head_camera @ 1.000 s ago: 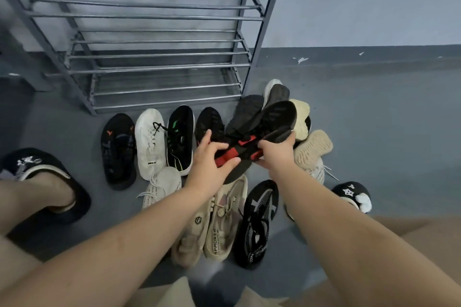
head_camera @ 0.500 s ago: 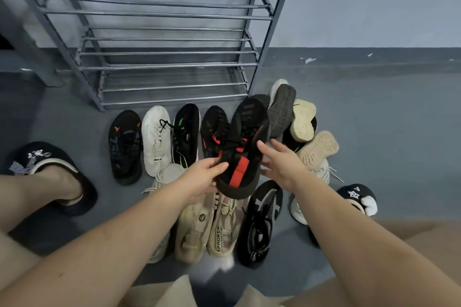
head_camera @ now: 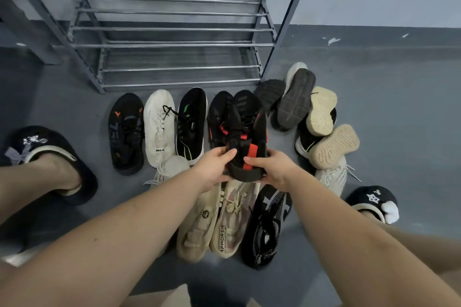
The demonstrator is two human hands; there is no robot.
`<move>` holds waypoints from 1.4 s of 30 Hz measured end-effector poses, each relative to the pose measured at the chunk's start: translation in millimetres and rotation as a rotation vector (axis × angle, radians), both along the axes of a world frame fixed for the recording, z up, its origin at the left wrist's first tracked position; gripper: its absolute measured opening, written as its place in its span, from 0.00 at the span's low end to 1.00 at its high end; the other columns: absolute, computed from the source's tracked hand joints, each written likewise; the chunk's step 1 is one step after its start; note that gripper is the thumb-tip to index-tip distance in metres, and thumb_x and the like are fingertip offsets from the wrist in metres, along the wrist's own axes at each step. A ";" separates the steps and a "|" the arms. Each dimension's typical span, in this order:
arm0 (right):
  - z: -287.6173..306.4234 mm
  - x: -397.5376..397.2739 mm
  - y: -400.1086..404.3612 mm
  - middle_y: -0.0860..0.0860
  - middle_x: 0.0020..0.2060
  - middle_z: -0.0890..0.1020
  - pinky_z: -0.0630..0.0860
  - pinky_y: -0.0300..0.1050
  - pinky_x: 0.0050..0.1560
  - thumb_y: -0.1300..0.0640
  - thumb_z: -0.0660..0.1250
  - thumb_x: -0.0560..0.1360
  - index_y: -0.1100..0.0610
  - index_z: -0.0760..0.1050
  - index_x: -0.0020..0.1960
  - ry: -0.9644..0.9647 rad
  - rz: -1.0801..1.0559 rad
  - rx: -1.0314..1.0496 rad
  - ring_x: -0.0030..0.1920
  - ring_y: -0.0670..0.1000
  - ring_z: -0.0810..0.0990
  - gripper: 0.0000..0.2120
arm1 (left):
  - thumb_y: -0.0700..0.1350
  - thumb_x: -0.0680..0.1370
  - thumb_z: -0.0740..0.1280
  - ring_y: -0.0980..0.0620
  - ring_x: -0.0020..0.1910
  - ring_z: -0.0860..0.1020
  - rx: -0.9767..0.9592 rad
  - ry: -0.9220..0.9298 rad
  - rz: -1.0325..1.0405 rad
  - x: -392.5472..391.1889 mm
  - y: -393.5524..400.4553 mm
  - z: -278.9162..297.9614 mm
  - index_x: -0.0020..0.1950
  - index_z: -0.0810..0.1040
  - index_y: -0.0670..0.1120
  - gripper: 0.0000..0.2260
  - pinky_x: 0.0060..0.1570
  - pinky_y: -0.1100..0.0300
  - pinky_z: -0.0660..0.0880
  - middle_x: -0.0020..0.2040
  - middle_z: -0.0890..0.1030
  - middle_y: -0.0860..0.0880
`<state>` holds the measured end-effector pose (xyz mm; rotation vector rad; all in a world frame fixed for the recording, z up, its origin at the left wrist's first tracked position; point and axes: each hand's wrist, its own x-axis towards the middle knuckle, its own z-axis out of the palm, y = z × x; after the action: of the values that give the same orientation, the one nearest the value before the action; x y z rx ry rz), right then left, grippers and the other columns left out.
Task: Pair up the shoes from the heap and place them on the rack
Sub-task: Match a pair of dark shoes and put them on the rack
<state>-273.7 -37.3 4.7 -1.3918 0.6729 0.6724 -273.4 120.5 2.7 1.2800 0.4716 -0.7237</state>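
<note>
Two hands hold one black shoe with red strap (head_camera: 245, 142) above the heap. Our left hand (head_camera: 214, 169) grips its near end from the left, thumb on top; our right hand (head_camera: 270, 168) grips the same end from the right, fingers curled under the heel. Long axis runs away from us, heel toward us, toe toward the rack (head_camera: 174, 30). The upper faces up, laces showing.

Just behind and left of it on the floor (head_camera: 399, 107) lies a second black shoe with red marks (head_camera: 218, 117), toe also toward the rack, partly covered by the held one.

Row to the left, all lying lengthwise toward the rack: black shoe with green accent (head_camera: 190, 122), white sneaker (head_camera: 159, 124), black shoe with orange mark (head_camera: 126, 132).

Right of the held shoe we note a pile: dark shoes sole-up (head_camera: 295, 99), tan-soled shoes (head_camera: 334, 146) tipped over one another.

Below our hands: two beige shoes (head_camera: 217, 222) side by side, touching, and a black-and-white knit shoe (head_camera: 268, 227) just beside them.

Rack shelves carry no shoes. We wear dark slippers, left (head_camera: 50, 157) and right (head_camera: 371, 200), either side of the heap.
</note>
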 end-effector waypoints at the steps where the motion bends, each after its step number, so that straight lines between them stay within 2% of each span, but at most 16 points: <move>1: -3.3 5.6 -0.1 0.58 0.57 0.80 0.79 0.57 0.53 0.65 0.74 0.69 0.61 0.68 0.66 -0.009 -0.024 -0.012 0.54 0.57 0.81 0.28 | 0.45 0.81 0.61 0.54 0.46 0.79 -0.002 0.012 0.003 6.0 -1.7 -1.0 0.61 0.73 0.46 0.10 0.53 0.50 0.77 0.48 0.80 0.50; 4: -12.4 23.6 -3.3 0.55 0.57 0.78 0.80 0.53 0.42 0.67 0.73 0.69 0.56 0.64 0.66 -0.048 -0.085 -0.039 0.47 0.54 0.81 0.30 | 0.48 0.81 0.59 0.50 0.55 0.77 0.047 0.004 -0.015 23.0 -4.8 -12.7 0.67 0.70 0.45 0.15 0.59 0.50 0.75 0.55 0.78 0.48; 7: -26.1 43.4 -12.7 0.55 0.57 0.77 0.79 0.55 0.47 0.69 0.73 0.69 0.57 0.63 0.70 -0.078 -0.114 -0.075 0.49 0.55 0.80 0.33 | 0.49 0.81 0.59 0.47 0.67 0.71 0.206 -0.025 -0.053 37.8 0.9 -34.0 0.73 0.65 0.44 0.21 0.65 0.52 0.69 0.67 0.72 0.46; 9: -36.4 54.7 -20.0 0.54 0.57 0.77 0.78 0.54 0.50 0.69 0.72 0.70 0.56 0.64 0.70 -0.075 -0.151 -0.073 0.51 0.55 0.79 0.33 | 0.49 0.79 0.63 0.47 0.69 0.69 0.321 -0.043 -0.098 45.8 8.5 -53.5 0.74 0.63 0.44 0.24 0.70 0.50 0.66 0.71 0.69 0.45; 11: -48.9 63.2 -27.9 0.54 0.58 0.78 0.78 0.53 0.48 0.69 0.72 0.70 0.56 0.65 0.70 -0.064 -0.171 -0.064 0.52 0.55 0.80 0.32 | 0.49 0.77 0.66 0.49 0.68 0.70 0.392 -0.043 -0.154 52.3 15.2 -74.0 0.73 0.64 0.45 0.26 0.70 0.52 0.65 0.71 0.70 0.46; 13: -63.0 68.6 -35.6 0.55 0.60 0.78 0.79 0.54 0.49 0.68 0.73 0.69 0.56 0.66 0.71 -0.058 -0.172 -0.088 0.55 0.56 0.80 0.33 | 0.48 0.77 0.66 0.52 0.64 0.72 0.448 -0.064 -0.212 58.2 16.2 -83.5 0.70 0.69 0.45 0.22 0.66 0.59 0.66 0.65 0.74 0.51; 16: -82.7 71.1 -43.6 0.55 0.60 0.79 0.78 0.56 0.56 0.67 0.74 0.69 0.56 0.68 0.70 -0.042 -0.178 -0.132 0.57 0.57 0.80 0.32 | 0.47 0.76 0.68 0.49 0.64 0.74 0.472 -0.042 -0.212 66.9 10.0 -96.7 0.67 0.71 0.46 0.21 0.63 0.57 0.69 0.62 0.77 0.50; 20: -102.8 67.8 -44.5 0.54 0.55 0.81 0.78 0.55 0.56 0.67 0.74 0.69 0.55 0.71 0.66 -0.027 -0.202 -0.083 0.54 0.56 0.81 0.28 | 0.48 0.73 0.72 0.47 0.65 0.73 0.509 0.061 -0.168 76.0 -0.4 -111.6 0.70 0.66 0.44 0.28 0.62 0.56 0.69 0.63 0.75 0.49; 22: -106.9 67.3 -43.5 0.50 0.50 0.81 0.79 0.52 0.51 0.67 0.72 0.70 0.52 0.71 0.64 0.008 -0.201 -0.025 0.49 0.53 0.82 0.25 | 0.48 0.71 0.73 0.46 0.65 0.72 0.544 0.092 -0.139 80.5 -5.8 -115.7 0.71 0.64 0.44 0.32 0.65 0.55 0.69 0.66 0.73 0.48; 25: -111.4 68.0 -44.0 0.49 0.50 0.81 0.79 0.49 0.46 0.65 0.72 0.71 0.51 0.71 0.62 0.045 -0.156 0.026 0.48 0.51 0.82 0.22 | 0.50 0.69 0.75 0.44 0.65 0.72 0.592 0.136 -0.066 89.2 -11.5 -123.5 0.72 0.60 0.43 0.38 0.67 0.52 0.68 0.67 0.72 0.46; 28: -113.9 66.8 -45.4 0.48 0.50 0.81 0.78 0.45 0.44 0.65 0.71 0.72 0.51 0.71 0.63 0.054 -0.169 0.049 0.49 0.49 0.81 0.23 | 0.57 0.59 0.77 0.43 0.61 0.75 0.607 0.184 -0.015 94.6 -12.6 -136.2 0.69 0.65 0.43 0.44 0.64 0.47 0.72 0.64 0.75 0.44; 30: -112.2 65.4 -46.7 0.48 0.51 0.81 0.78 0.44 0.42 0.66 0.71 0.72 0.51 0.70 0.65 0.051 -0.192 0.070 0.49 0.49 0.81 0.25 | 0.56 0.59 0.77 0.43 0.57 0.78 0.573 0.198 0.019 93.9 -11.6 -145.9 0.65 0.70 0.42 0.40 0.60 0.47 0.74 0.60 0.78 0.44; 34: -102.9 62.8 -48.5 0.51 0.55 0.81 0.79 0.44 0.42 0.66 0.69 0.73 0.56 0.68 0.68 0.047 -0.234 0.114 0.52 0.51 0.82 0.25 | 0.52 0.69 0.75 0.45 0.56 0.77 0.433 0.220 0.019 91.5 -15.0 -126.2 0.62 0.74 0.42 0.26 0.59 0.50 0.75 0.57 0.79 0.46; 37: -88.9 62.0 -46.7 0.56 0.59 0.80 0.80 0.47 0.46 0.66 0.68 0.74 0.58 0.69 0.69 0.044 -0.265 0.164 0.56 0.56 0.81 0.24 | 0.48 0.73 0.71 0.48 0.54 0.76 0.285 0.244 0.047 91.0 -8.3 -108.8 0.56 0.76 0.44 0.15 0.51 0.55 0.74 0.55 0.79 0.47; 42: -56.9 47.4 -41.0 0.56 0.56 0.81 0.83 0.45 0.43 0.66 0.65 0.76 0.58 0.72 0.66 0.026 -0.208 0.251 0.51 0.53 0.81 0.18 | 0.49 0.75 0.69 0.49 0.55 0.77 0.205 0.236 0.001 75.5 14.3 -75.1 0.59 0.76 0.43 0.15 0.48 0.56 0.75 0.57 0.80 0.47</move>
<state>-226.3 -78.2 -52.2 -1.0676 0.7173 0.5882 -197.9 134.7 -72.4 1.3907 0.7540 -0.8469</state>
